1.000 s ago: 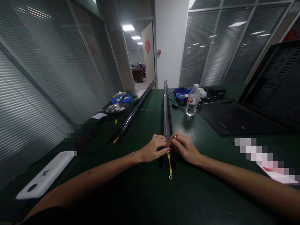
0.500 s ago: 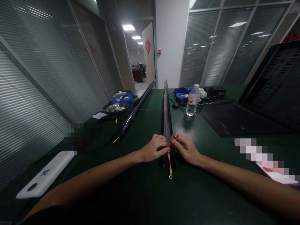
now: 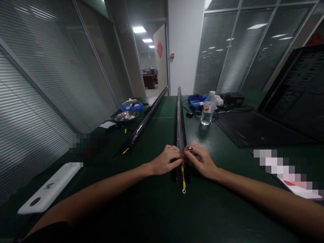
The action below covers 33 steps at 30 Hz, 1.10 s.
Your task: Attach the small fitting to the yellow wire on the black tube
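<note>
A long dark channel-shaped rail [image 3: 180, 131] runs away from me down the middle of the table. At its near end my left hand [image 3: 167, 160] and my right hand [image 3: 201, 161] meet, thumbs and fingers pinched together over the channel. Whatever lies between the fingertips is hidden. A short yellow wire [image 3: 183, 175] comes out just below my left thumb. It ends in a metal ring terminal [image 3: 184, 191] hanging past the rail's end. A shiny metal ring [image 3: 189, 148] shows on a finger of my right hand.
Left of the rail lies a second dark rail [image 3: 141, 130], also with a yellow wire end. Beyond it stand a metal bowl [image 3: 126, 116] and a blue tray [image 3: 131, 107]. To the right are a water bottle [image 3: 207, 109], blue bins [image 3: 196, 105] and a large black panel [image 3: 293, 98].
Both hands stay at the rail's near end, with only a tiny shift of the fingers. The yellow wire and its terminal hang almost as before.
</note>
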Motion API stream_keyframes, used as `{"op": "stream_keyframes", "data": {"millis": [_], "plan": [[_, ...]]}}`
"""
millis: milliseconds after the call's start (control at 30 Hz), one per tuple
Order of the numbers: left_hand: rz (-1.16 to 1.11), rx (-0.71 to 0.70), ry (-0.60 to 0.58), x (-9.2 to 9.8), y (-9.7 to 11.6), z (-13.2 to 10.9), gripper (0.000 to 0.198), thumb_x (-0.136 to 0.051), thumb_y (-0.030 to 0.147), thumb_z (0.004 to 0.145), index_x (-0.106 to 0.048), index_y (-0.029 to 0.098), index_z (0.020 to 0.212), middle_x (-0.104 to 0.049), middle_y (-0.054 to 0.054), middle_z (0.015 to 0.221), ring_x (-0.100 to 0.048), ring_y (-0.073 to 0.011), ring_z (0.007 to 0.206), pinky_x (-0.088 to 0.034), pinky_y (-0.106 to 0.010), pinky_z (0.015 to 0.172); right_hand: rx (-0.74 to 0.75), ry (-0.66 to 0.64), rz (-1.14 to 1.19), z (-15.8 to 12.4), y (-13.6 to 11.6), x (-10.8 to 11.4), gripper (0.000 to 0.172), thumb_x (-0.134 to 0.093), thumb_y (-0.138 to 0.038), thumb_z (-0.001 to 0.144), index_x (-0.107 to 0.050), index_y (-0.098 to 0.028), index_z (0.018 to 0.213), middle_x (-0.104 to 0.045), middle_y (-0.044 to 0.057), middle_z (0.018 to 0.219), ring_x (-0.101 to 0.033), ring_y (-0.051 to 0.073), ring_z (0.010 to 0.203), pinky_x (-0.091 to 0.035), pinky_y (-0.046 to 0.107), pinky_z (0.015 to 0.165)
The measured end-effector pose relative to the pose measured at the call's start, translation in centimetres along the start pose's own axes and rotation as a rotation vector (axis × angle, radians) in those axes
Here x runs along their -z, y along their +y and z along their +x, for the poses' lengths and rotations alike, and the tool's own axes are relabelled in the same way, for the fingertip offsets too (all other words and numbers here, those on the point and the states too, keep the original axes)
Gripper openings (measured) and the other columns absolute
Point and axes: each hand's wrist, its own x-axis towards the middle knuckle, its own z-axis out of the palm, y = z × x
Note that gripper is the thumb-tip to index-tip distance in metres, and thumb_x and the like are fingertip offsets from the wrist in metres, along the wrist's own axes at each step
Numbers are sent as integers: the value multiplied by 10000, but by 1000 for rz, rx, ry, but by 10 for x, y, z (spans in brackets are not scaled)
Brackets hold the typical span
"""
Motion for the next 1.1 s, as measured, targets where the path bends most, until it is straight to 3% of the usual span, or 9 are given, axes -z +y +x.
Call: {"op": "stream_keyframes", "data": {"millis": [467, 1100], "plan": [[-4, 6, 0, 1, 0, 0, 234, -484, 343, 1049, -645, 189, 978, -661, -33, 984, -554, -212, 1061, -318, -364, 988, 20, -30, 31, -1, 5, 1, 269, -462, -269, 1060, -638, -185, 875, -608, 51, 860, -593, 183, 773, -466, 317, 704], [-21, 22, -6, 1, 2, 1, 250, -459, 347, 1059, -647, 194, 996, -667, -42, 1047, -546, -216, 1085, -325, -369, 990, 18, -14, 7, 0, 5, 0, 275, -468, -297, 1061, -644, -188, 880, -614, 49, 855, -595, 184, 773, -467, 318, 706]]}}
